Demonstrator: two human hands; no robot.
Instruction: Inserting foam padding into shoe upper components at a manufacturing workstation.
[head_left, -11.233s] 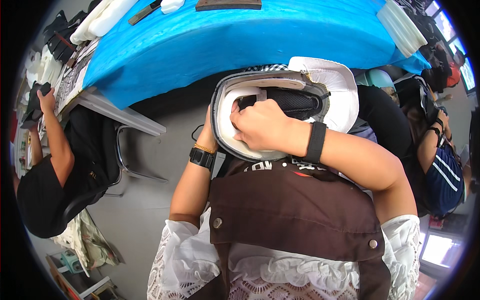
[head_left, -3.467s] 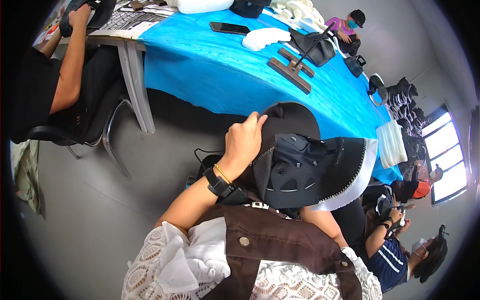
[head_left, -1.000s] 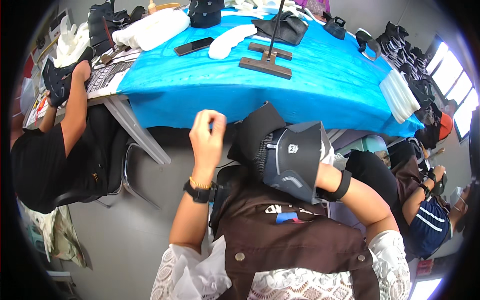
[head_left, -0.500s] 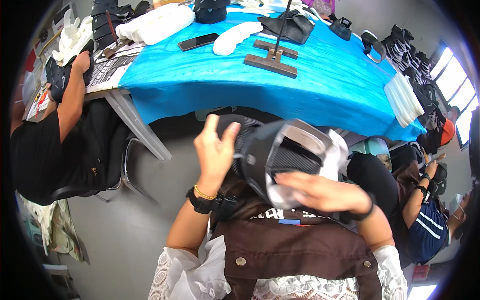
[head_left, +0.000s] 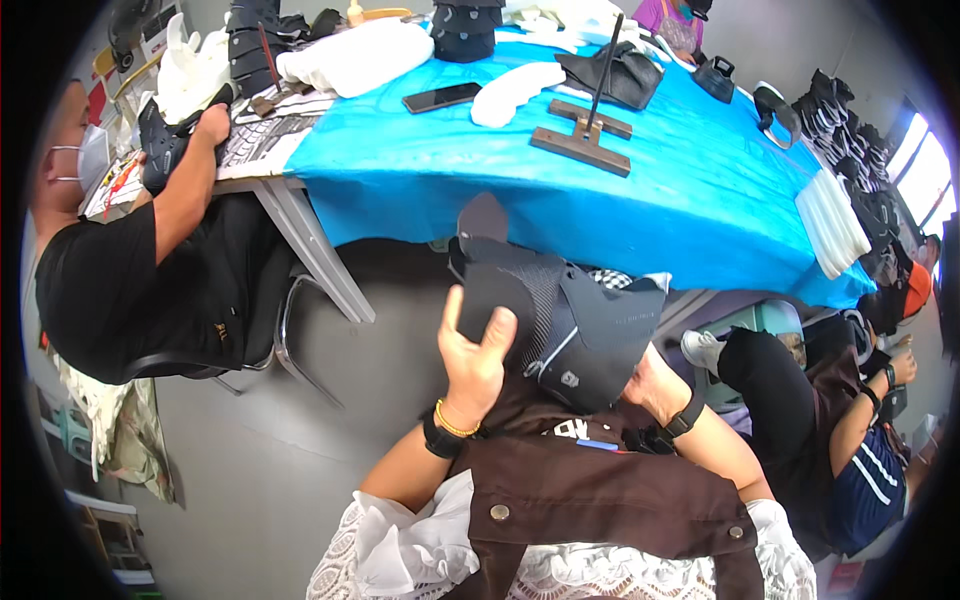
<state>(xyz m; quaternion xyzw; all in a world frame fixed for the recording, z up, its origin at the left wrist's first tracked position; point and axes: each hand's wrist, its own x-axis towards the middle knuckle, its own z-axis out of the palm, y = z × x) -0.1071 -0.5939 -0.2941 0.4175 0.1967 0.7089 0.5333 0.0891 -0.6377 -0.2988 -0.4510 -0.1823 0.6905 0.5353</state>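
Near blue cloth point(head_left: 700, 195), both hands point(head_left: 473, 375) hold a black workpiece point(head_left: 610, 340) bearing a pale badge point(head_left: 570, 379).

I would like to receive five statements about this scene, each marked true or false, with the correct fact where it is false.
1. The right hand is at the right end of the black piece. True.
2. The thumb and fingers of the left hand are pressed together. False: on the left hand they are spread apart.
3. The phone lies to the right of the white curved pad. False: the phone lies to the left of the white curved pad.
4. A brown stand with an upright rod is on the table. True.
5. The table cloth is red. False: the table cloth is blue.
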